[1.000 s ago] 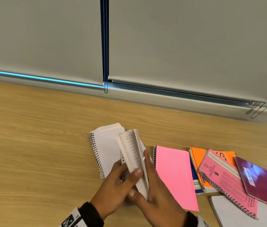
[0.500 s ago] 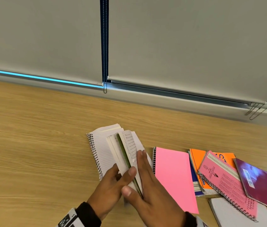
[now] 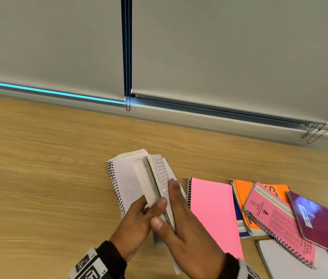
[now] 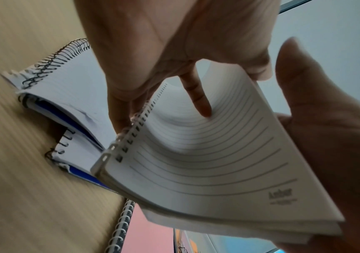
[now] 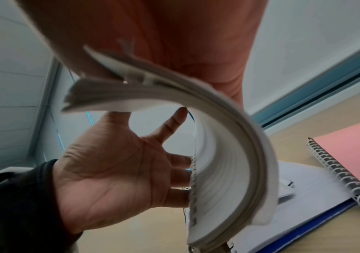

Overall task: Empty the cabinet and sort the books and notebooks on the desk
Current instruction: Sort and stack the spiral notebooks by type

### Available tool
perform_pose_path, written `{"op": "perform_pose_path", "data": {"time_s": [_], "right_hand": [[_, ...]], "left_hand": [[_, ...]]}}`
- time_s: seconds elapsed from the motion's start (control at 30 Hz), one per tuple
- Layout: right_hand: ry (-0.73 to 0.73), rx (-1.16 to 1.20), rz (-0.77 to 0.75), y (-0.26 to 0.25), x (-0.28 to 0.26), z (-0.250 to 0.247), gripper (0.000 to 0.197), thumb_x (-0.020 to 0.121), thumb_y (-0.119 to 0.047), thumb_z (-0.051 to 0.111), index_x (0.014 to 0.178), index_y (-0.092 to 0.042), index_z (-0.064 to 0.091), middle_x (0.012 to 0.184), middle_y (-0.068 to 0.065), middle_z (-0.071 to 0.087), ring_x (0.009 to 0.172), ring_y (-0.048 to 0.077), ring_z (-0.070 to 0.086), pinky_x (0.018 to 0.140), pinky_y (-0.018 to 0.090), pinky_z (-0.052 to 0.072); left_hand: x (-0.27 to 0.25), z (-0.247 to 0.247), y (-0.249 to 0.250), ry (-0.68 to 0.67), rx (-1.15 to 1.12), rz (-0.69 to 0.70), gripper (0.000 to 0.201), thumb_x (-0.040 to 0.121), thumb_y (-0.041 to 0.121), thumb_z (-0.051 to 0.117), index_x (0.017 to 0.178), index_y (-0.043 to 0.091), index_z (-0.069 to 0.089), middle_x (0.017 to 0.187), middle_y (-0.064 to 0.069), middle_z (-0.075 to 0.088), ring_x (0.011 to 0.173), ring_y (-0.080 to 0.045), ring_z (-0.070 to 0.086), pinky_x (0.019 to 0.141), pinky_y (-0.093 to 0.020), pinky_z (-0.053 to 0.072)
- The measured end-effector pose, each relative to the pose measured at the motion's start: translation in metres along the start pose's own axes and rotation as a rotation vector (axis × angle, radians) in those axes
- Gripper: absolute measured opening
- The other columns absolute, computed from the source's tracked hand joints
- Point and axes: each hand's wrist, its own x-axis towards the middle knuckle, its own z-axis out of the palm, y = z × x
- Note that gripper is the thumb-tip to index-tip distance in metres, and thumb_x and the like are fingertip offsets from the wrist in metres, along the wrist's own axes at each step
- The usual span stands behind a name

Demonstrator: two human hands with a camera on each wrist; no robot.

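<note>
Small white ring-bound lined notebook (image 3: 160, 190), low centre of the head view, has folded nearly shut since a second ago, pinched between left hand (image 3: 139, 220) and flatter-fingered right hand (image 3: 187, 228), so it seems ready for sorting on the wooden desk (image 3: 38, 178).

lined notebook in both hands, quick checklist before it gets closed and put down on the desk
1. Both hands on it: left hand and right hand hold the lined notebook: ok.
2. Closed: pages fanned and bent: not ok.
3. Clear of the desk: lifted: ok.
4. Below it: open spiral notebook in the way: not ok.
5. Pink notebook apart from it: ok.
6. Its cover colour, for sorting: cannot tell.
</note>
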Motion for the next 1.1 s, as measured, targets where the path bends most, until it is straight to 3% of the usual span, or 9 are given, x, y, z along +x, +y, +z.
{"op": "perform_pose_path", "data": {"time_s": [0.2, 0.3, 0.43, 0.67, 0.77, 0.83, 0.9, 0.97, 1.1], "right_hand": [[0.007, 0.098, 0.022, 0.003, 0.015, -0.007, 0.084, 0.089, -0.067, 0.03, 0.151, -0.033, -0.016, 0.156, -0.026, -0.016, 0.14, -0.015, -0.016, 0.12, 0.02, -0.001], [0.027, 0.099, 0.008, 0.003, 0.021, -0.008, 0.083, 0.091, -0.065, 0.03, 0.153, -0.031, -0.014, 0.158, -0.025, -0.012, 0.141, -0.014, -0.014, 0.119, 0.019, 0.0], [0.045, 0.051, -0.016, 0.002, 0.027, -0.007, 0.083, 0.09, -0.067, 0.027, 0.153, -0.032, -0.014, 0.157, -0.026, -0.014, 0.14, -0.014, -0.018, 0.113, 0.012, -0.003], [0.078, 0.084, -0.011, 0.008, 0.033, -0.012, 0.082, 0.091, -0.067, 0.028, 0.154, -0.031, -0.011, 0.158, -0.024, -0.011, 0.142, -0.011, -0.014, 0.118, 0.019, 0.0], [0.088, 0.155, 0.007, 0.007, 0.033, -0.018, 0.08, 0.091, -0.067, 0.031, 0.154, -0.034, -0.006, 0.158, -0.024, 0.0, 0.145, -0.008, 0.003, 0.12, 0.022, 0.012], [0.111, 0.285, 0.013, 0.011, 0.035, -0.024, 0.068, 0.096, -0.057, 0.037, 0.152, -0.04, 0.003, 0.148, -0.03, 0.025, 0.128, -0.014, 0.039, 0.104, 0.01, 0.035], [0.172, 0.409, 0.011, 0.023, 0.041, -0.032, 0.05, 0.1, -0.034, 0.048, 0.147, -0.036, 0.033, 0.132, -0.024, 0.055, 0.104, -0.01, 0.06, 0.089, 0.014, 0.047], [0.299, 0.511, 0.082, 0.038, 0.044, -0.048, 0.031, 0.096, -0.008, 0.05, 0.121, -0.022, 0.061, 0.109, -0.007, 0.073, 0.092, 0.007, 0.069, 0.084, 0.031, 0.051], [0.4, 0.623, 0.138, 0.043, 0.026, -0.098, 0.027, 0.093, 0.007, 0.049, 0.102, -0.011, 0.066, 0.091, 0.004, 0.076, 0.074, 0.017, 0.072, 0.07, 0.031, 0.056]], "left_hand": [[0.015, -0.004, 0.002, 0.051, 0.048, -0.052, 0.052, 0.075, 0.068, 0.065, 0.116, 0.037, 0.069, 0.121, 0.003, 0.07, 0.116, -0.016, 0.064, 0.104, -0.049, 0.045], [0.021, -0.003, 0.004, 0.071, 0.074, -0.053, 0.046, 0.086, 0.057, 0.061, 0.124, 0.031, 0.065, 0.123, 0.005, 0.069, 0.118, -0.013, 0.062, 0.107, -0.048, 0.043], [0.026, -0.004, 0.004, 0.067, 0.08, -0.042, 0.076, 0.068, 0.078, 0.063, 0.133, 0.038, 0.056, 0.129, 0.01, 0.065, 0.122, -0.012, 0.059, 0.105, -0.048, 0.045], [0.032, -0.004, 0.003, 0.077, 0.106, -0.011, 0.065, 0.08, 0.07, 0.058, 0.133, 0.033, 0.058, 0.132, 0.008, 0.063, 0.126, -0.01, 0.056, 0.11, -0.043, 0.039], [0.034, 0.001, 0.004, 0.114, 0.096, -0.052, 0.054, 0.086, 0.062, 0.057, 0.126, 0.026, 0.064, 0.123, 0.002, 0.069, 0.117, -0.014, 0.063, 0.104, -0.043, 0.045], [0.039, 0.003, 0.005, 0.199, 0.056, -0.096, 0.036, 0.094, 0.044, 0.055, 0.116, 0.019, 0.069, 0.113, -0.005, 0.073, 0.107, -0.021, 0.067, 0.101, -0.049, 0.047], [0.044, 0.0, 0.007, 0.302, 0.008, -0.144, 0.023, 0.098, 0.024, 0.05, 0.104, 0.012, 0.069, 0.107, -0.012, 0.072, 0.098, -0.027, 0.066, 0.102, -0.054, 0.045], [0.048, -0.005, 0.012, 0.358, -0.064, -0.164, 0.022, 0.097, 0.016, 0.046, 0.099, 0.011, 0.067, 0.103, -0.015, 0.072, 0.095, -0.029, 0.065, 0.097, -0.052, 0.047], [0.053, -0.038, 0.027, 0.398, -0.092, -0.15, 0.025, 0.099, 0.016, 0.044, 0.108, 0.008, 0.066, 0.109, -0.018, 0.071, 0.094, -0.031, 0.067, 0.089, -0.046, 0.052]]}}
